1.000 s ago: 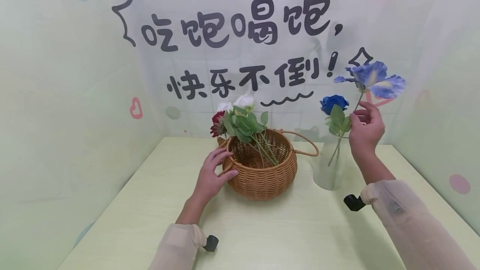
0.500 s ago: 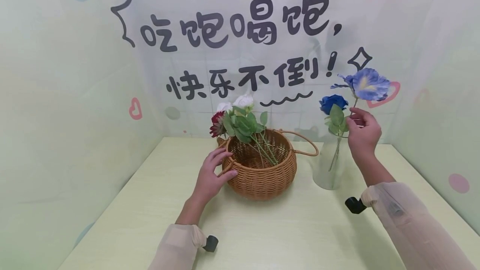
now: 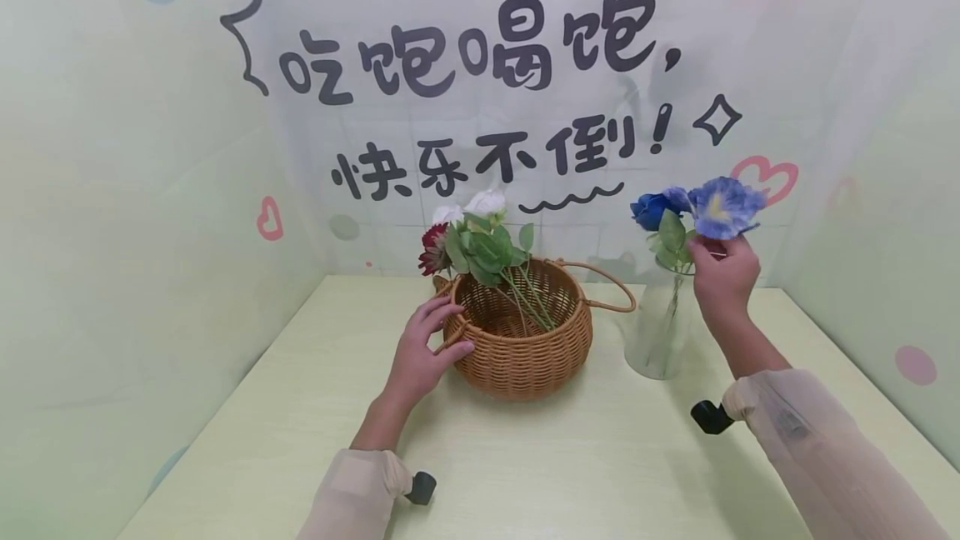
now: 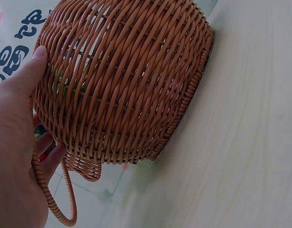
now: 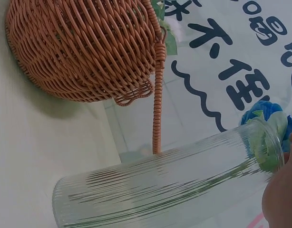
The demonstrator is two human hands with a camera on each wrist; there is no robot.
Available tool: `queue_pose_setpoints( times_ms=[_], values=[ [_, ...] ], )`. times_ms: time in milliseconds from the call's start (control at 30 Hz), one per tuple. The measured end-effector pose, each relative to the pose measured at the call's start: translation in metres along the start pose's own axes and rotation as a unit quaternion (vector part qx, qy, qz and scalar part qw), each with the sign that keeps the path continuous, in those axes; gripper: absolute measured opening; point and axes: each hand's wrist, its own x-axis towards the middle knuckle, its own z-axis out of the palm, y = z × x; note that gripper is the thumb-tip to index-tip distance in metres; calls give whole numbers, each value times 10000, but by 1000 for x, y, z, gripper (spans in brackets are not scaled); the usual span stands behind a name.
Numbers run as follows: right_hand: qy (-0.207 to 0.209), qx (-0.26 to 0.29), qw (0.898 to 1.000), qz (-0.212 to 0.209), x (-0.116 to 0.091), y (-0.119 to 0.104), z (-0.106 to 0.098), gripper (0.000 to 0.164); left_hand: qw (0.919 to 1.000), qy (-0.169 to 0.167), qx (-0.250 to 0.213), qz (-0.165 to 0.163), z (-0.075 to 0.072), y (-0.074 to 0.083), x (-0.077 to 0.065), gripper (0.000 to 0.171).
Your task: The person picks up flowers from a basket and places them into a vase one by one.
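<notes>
The right hand [image 3: 726, 280] holds a purple-blue flower [image 3: 724, 208] (partly covering a rose [image 3: 651, 212]).

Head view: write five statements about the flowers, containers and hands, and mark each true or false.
1. The round brown wicker basket stands left of the tall clear cylindrical vase. True.
2. Both hands grip the vase. False: the left hand holds the basket.
3. The right hand holds the blue-violet flower with a pale-yellow centre. True.
4. The vase lies on its side. False: it stands upright.
5. The deep-blue rose has its stem in the vase. True.
</notes>
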Motion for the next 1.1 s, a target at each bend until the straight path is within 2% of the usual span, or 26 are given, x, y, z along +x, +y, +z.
queue_pose_setpoints(
  times_ms=[100,333,600,767,1100],
  values=[
    [31,48,10000,63,-4,0,-2,18,10000,-3,2,10,0,-1,0,48],
    [212,-155,9995,-186,-16,1,-8,16,10000,-43,-18,-24,0,0,0,50],
    [263,62,9996,-116,-33,5,-14,20,10000,-14,21,-48,-1,1,0,51],
    [221,148,9996,-41,-41,11,-15,21,10000,15,14,-45,-1,2,-1,52],
    [1,340,9991,-255,-56,8,-9,22,10000,-8,24,-26,0,1,0,52]
  ],
)
